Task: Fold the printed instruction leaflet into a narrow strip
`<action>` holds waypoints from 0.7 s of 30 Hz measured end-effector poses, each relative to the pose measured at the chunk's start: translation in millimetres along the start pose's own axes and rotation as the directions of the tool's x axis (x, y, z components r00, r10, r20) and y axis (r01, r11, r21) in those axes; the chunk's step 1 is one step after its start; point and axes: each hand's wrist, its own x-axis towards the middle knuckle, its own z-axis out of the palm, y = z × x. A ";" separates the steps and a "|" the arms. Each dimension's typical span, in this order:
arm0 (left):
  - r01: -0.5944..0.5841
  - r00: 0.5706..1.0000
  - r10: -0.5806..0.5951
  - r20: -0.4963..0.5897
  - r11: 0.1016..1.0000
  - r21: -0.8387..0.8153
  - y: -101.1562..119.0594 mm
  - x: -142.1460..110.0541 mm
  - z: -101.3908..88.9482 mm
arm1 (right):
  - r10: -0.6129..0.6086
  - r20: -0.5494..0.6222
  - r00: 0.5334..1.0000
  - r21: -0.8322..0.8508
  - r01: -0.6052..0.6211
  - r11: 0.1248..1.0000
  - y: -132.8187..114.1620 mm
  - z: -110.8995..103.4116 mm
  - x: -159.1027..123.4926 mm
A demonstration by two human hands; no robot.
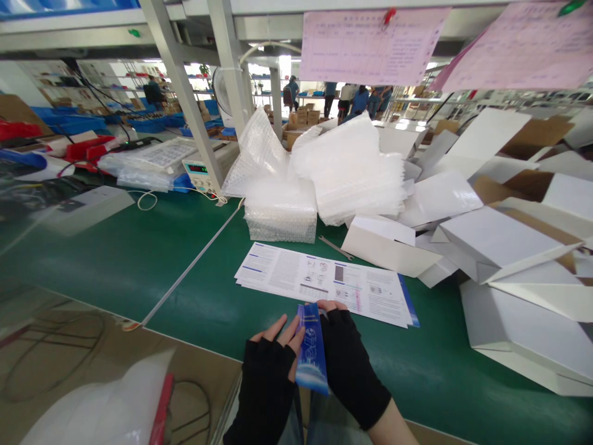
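Narrow glossy blue folded leaflet (pixel 311 349) held over worktop (pixel 139 259) near edge, long axis running away from person; left hand (pixel 271 364) and right hand (pixel 345 358) fingers clamped on its sides. Print unreadable.

The folded leaflet (pixel 311 349) sits between the left hand (pixel 271 364) and right hand (pixel 345 355) at the table's (pixel 139 259) near edge. Behind them lie printed sheets (pixel 324 281); farther back, bubble-wrap stacks (pixel 315 179); to the right, piled boxes (pixel 500 247).
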 end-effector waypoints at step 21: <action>0.003 1.000 -0.003 -0.005 1.000 0.010 -0.7 0.5 1.2 | 0.171 0.173 0.970 0.288 -0.216 0.933 1.7 11.5 -2.0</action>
